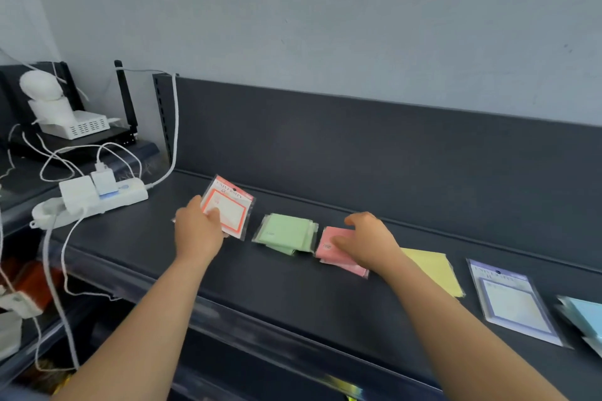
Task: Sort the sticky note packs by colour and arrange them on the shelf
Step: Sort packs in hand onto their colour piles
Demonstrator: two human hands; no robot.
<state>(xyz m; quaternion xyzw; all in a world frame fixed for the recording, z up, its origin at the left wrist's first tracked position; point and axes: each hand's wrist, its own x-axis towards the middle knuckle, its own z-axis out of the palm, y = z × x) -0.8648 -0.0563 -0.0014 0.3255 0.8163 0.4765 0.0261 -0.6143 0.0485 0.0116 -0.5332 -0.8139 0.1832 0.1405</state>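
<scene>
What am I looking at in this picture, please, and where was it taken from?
There is no machine here: a person works with bare hands. The single picture comes from a camera worn on the head, looking forward and down, so both forearms reach in from below. On the dark shelf sticky note packs lie in a row: green packs, pink packs, a yellow pack, a purple-bordered pack and blue packs. The left hand holds an orange-bordered pack at the row's left end. The right hand rests on the pink packs; whether it grips them is unclear.
</scene>
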